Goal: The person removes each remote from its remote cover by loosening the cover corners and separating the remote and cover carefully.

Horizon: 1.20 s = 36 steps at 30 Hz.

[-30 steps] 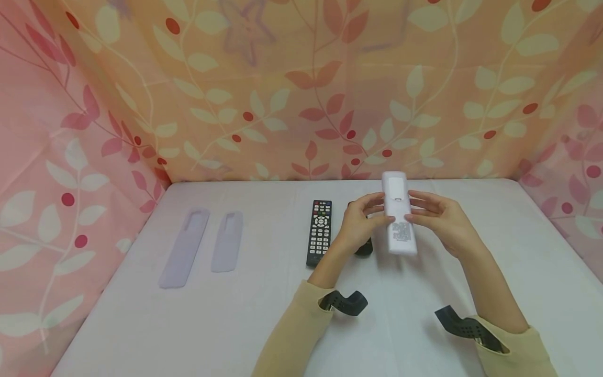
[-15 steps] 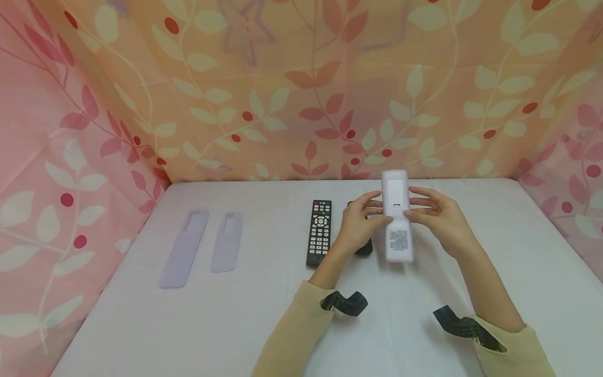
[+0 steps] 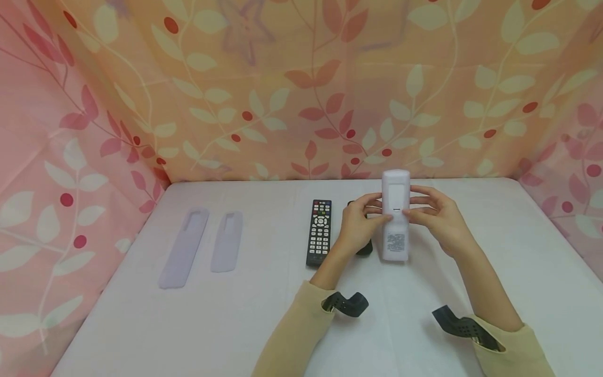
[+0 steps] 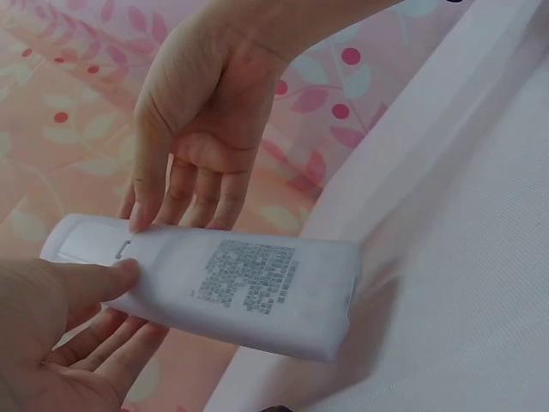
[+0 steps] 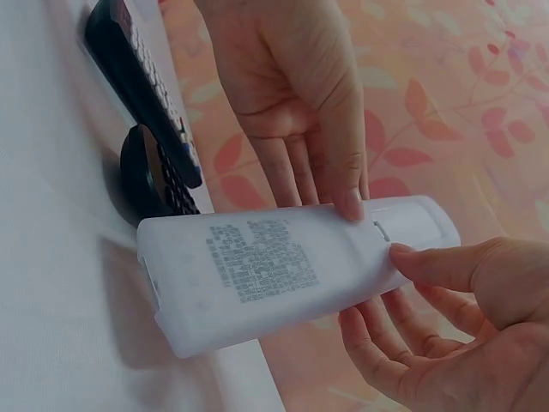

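A white remote control is held up above the table, its back facing me, with a grey printed label and a battery lid showing. Its surface looks frosted in the wrist views. From the left side my left hand pinches it, thumb on the back and fingers on the far side. My right hand grips the opposite edge the same way, as the right wrist view also shows with the right thumb near the lid's notch. The remote's button side is hidden.
Left of my hands lies a black remote with white buttons. A second black remote is mostly hidden behind my left hand. Two translucent, pale sleeve-like covers lie at the left of the white table. Patterned cloth hangs behind.
The white remote has turned from a slight slant to nearly straight, its lower end swinging left. Both hands keep their hold and have barely moved. Everything on the table stays where it was.
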Each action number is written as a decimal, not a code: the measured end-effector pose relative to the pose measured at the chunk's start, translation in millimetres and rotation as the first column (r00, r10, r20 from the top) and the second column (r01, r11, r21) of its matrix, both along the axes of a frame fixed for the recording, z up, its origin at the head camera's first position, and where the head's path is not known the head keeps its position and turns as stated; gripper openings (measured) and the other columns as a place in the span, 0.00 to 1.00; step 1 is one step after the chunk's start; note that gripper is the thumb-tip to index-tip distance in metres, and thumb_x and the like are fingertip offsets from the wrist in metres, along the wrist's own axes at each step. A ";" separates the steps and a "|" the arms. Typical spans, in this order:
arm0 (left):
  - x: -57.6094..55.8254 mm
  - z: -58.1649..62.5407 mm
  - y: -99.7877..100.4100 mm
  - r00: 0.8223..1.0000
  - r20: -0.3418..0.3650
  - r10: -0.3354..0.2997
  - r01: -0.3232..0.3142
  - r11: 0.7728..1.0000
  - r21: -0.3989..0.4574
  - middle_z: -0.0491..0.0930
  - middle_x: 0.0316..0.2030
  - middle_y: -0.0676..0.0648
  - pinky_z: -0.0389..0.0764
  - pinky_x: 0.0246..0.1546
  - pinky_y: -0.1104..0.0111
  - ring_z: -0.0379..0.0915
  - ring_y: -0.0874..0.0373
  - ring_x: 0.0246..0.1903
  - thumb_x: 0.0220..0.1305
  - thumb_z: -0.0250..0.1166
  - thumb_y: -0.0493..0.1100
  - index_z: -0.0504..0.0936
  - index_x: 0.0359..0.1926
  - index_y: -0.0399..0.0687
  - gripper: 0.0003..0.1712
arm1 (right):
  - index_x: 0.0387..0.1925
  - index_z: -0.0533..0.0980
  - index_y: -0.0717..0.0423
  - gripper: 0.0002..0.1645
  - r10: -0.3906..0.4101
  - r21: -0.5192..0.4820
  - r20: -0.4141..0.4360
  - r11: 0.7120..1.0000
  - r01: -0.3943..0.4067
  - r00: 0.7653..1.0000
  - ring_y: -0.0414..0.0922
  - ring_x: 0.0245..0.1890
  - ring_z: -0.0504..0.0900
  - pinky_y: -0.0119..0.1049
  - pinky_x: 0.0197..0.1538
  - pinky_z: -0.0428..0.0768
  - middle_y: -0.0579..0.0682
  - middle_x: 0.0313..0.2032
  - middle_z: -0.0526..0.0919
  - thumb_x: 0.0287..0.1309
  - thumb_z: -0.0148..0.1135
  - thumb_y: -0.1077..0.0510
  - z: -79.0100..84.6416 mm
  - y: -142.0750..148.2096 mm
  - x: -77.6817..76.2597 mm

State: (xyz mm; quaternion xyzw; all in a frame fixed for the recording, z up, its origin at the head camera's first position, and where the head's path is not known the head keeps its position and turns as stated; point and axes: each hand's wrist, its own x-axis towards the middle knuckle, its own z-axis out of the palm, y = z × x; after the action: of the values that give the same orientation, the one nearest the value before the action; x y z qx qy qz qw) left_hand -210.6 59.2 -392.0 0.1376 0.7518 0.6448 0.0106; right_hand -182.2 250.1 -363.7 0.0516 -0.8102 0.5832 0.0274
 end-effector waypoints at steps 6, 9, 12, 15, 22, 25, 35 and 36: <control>0.7 -0.2 0.0 1.000 -0.015 0.003 -0.002 1.000 0.009 0.87 0.48 0.42 0.86 0.47 0.71 0.87 0.56 0.48 0.63 0.76 0.33 0.83 0.63 0.40 0.27 | 0.75 0.62 0.70 0.38 0.000 0.016 0.001 1.000 0.000 1.000 0.29 0.41 0.84 0.27 0.45 0.87 0.57 0.54 0.77 0.70 0.66 0.67 1.3 -0.7 1.7; 1.2 -0.1 0.0 1.000 -0.027 0.004 -0.003 1.000 0.017 0.87 0.47 0.42 0.86 0.47 0.72 0.86 0.57 0.48 0.63 0.76 0.33 0.83 0.62 0.40 0.26 | 0.76 0.62 0.69 0.38 -0.001 0.043 0.001 0.999 0.001 1.000 0.28 0.41 0.83 0.26 0.46 0.86 0.64 0.58 0.74 0.71 0.65 0.65 2.9 -1.3 3.4; 1.9 0.6 0.0 0.999 -0.037 0.005 -0.004 1.000 0.021 0.87 0.47 0.42 0.85 0.49 0.72 0.86 0.57 0.48 0.64 0.76 0.34 0.84 0.61 0.39 0.25 | 0.76 0.62 0.68 0.37 0.006 0.053 -0.006 0.999 -0.006 1.000 0.28 0.41 0.83 0.26 0.47 0.86 0.69 0.61 0.72 0.73 0.64 0.63 3.7 -1.6 4.8; 2.3 2.0 0.0 0.999 -0.049 0.007 -0.005 1.000 0.023 0.87 0.47 0.42 0.85 0.50 0.73 0.86 0.58 0.48 0.64 0.76 0.34 0.84 0.60 0.39 0.23 | 0.76 0.62 0.68 0.37 0.008 0.057 -0.009 0.998 -0.008 1.000 0.27 0.42 0.82 0.25 0.47 0.85 0.69 0.61 0.72 0.74 0.64 0.62 3.8 -1.6 5.5; 3.1 6.6 1.6 0.998 -0.069 0.011 -0.007 0.998 0.063 0.87 0.49 0.40 0.85 0.49 0.75 0.86 0.57 0.48 0.66 0.75 0.34 0.84 0.59 0.37 0.21 | 0.75 0.64 0.68 0.34 -0.007 0.059 -0.032 0.998 0.009 0.999 0.26 0.44 0.82 0.21 0.48 0.83 0.65 0.62 0.73 0.75 0.62 0.59 5.6 -2.0 5.6; 4.5 8.7 1.9 0.997 -0.077 0.010 -0.004 0.997 0.078 0.87 0.49 0.40 0.85 0.49 0.75 0.85 0.57 0.49 0.66 0.74 0.34 0.84 0.59 0.36 0.21 | 0.74 0.65 0.68 0.33 -0.019 0.046 -0.046 0.999 0.021 0.999 0.26 0.45 0.82 0.20 0.49 0.82 0.59 0.60 0.74 0.76 0.62 0.59 7.6 -2.0 6.1; 8.0 13.1 2.4 0.995 -0.097 0.008 0.002 0.994 0.106 0.87 0.51 0.41 0.85 0.50 0.74 0.85 0.57 0.50 0.67 0.74 0.35 0.84 0.59 0.37 0.21 | 0.68 0.73 0.49 0.26 -0.036 -0.130 -0.092 0.991 0.024 0.995 0.32 0.46 0.84 0.22 0.50 0.84 0.43 0.52 0.76 0.73 0.64 0.63 15.0 -3.9 9.0; 8.4 13.7 2.4 0.995 -0.098 0.008 0.003 0.994 0.106 0.87 0.51 0.41 0.85 0.50 0.74 0.85 0.57 0.50 0.67 0.74 0.36 0.84 0.59 0.37 0.20 | 0.68 0.74 0.46 0.27 -0.034 -0.153 -0.096 0.988 0.019 0.995 0.33 0.47 0.85 0.22 0.50 0.84 0.43 0.52 0.76 0.72 0.64 0.64 15.6 -4.0 9.1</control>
State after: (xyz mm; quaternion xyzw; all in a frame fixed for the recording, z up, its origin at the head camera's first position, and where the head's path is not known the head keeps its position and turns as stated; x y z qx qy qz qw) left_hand -202.2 61.6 -378.3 0.1685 0.7164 0.6761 -0.0343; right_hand -173.1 246.1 -348.1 0.0673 -0.7616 0.6397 0.0789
